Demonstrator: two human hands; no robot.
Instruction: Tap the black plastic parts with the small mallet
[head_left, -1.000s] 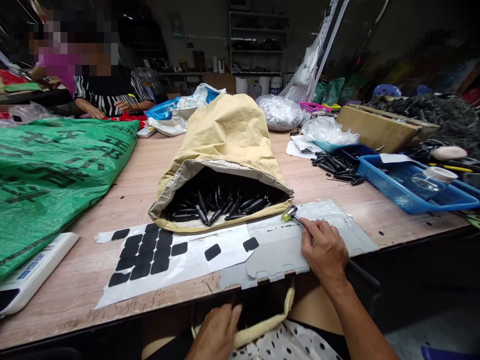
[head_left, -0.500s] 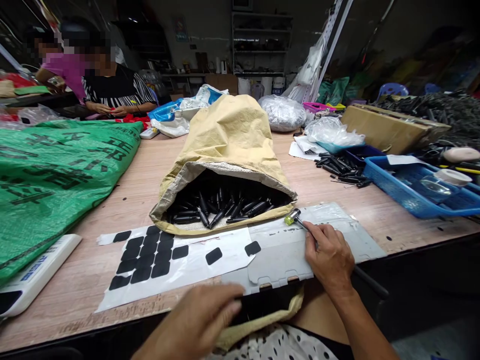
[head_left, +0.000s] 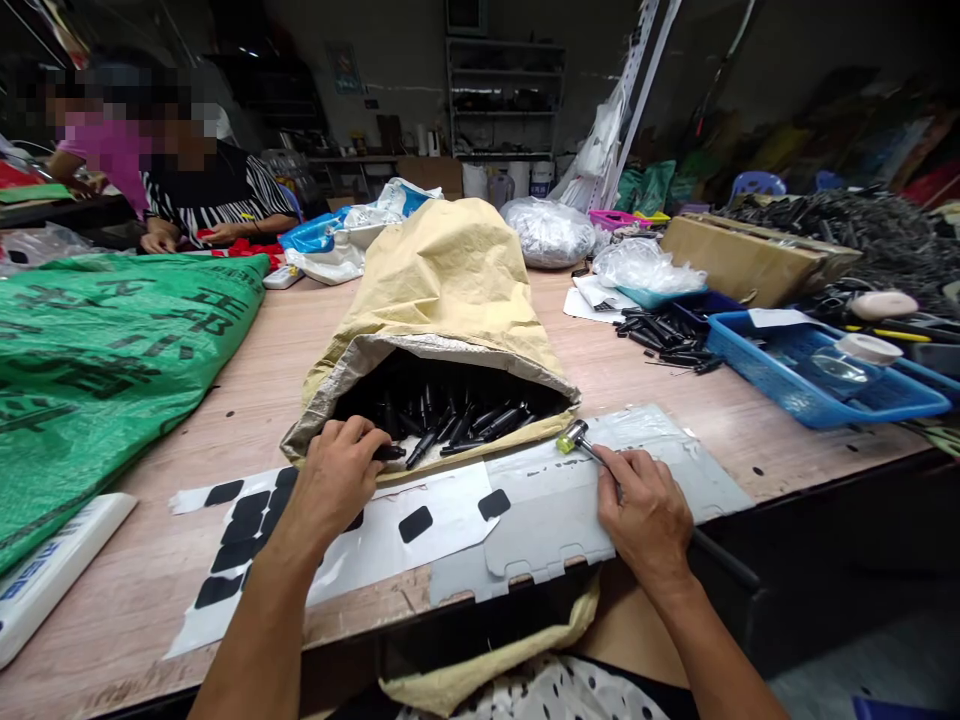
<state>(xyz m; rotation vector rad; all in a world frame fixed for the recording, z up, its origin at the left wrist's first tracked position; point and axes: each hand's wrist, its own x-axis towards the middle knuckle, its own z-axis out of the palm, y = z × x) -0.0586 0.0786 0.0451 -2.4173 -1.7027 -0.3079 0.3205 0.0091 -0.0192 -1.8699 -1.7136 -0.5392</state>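
Note:
My left hand [head_left: 341, 465] is at the left of the paper sack's [head_left: 450, 270] open mouth, its fingers closed around a black pen-like part [head_left: 388, 453]. Inside the sack lie several more black parts [head_left: 480, 425]. My right hand [head_left: 649, 505] grips a small hammer [head_left: 576, 436] with a metal head and a yellow-green face. Its head rests over the grey board [head_left: 540, 545], and a dark handle seems to come out behind the hand. A white backing sheet [head_left: 450, 500] with black rounded patches [head_left: 415, 524] lies below the sack, partly hidden by my left forearm.
A green woven sack [head_left: 127, 340] and a white box [head_left: 67, 570] are on the left. To the right are loose black parts [head_left: 660, 335] and a blue basket [head_left: 810, 395]. Another sack's opening [head_left: 495, 665] is at my lap. Two people sit at the far left.
My left hand has moved from the table's front edge up to the sack's mouth and taken hold of a black part. My right hand still holds the hammer. The view has shifted slightly.

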